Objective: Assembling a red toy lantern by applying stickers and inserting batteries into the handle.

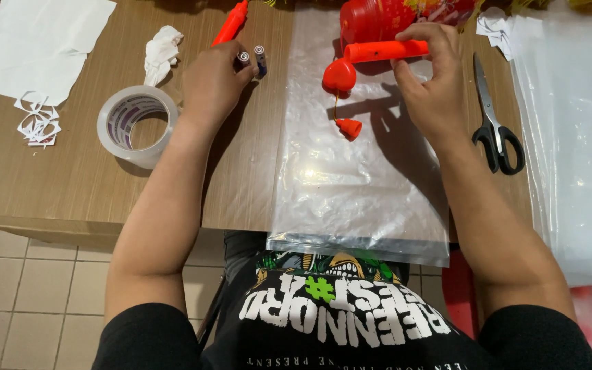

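My right hand (429, 75) grips an orange plastic tube (386, 51) held level above a clear plastic bag (351, 178). A red heart-shaped piece (339, 74) hangs at the tube's left end, and a small red cone (349, 128) dangles below it on a thin string. My left hand (215, 81) rests on the wooden table (77, 178), its fingertips on two small upright batteries (252, 59). An orange marker-like stick (231, 22) lies just beyond that hand.
A roll of clear tape (136, 125) stands left of my left arm, with a crumpled white tissue (161, 52) and cut white paper (35, 48) beyond. Black-handled scissors (493, 120) lie right of my right hand. A red lantern (377, 19) sits at the back.
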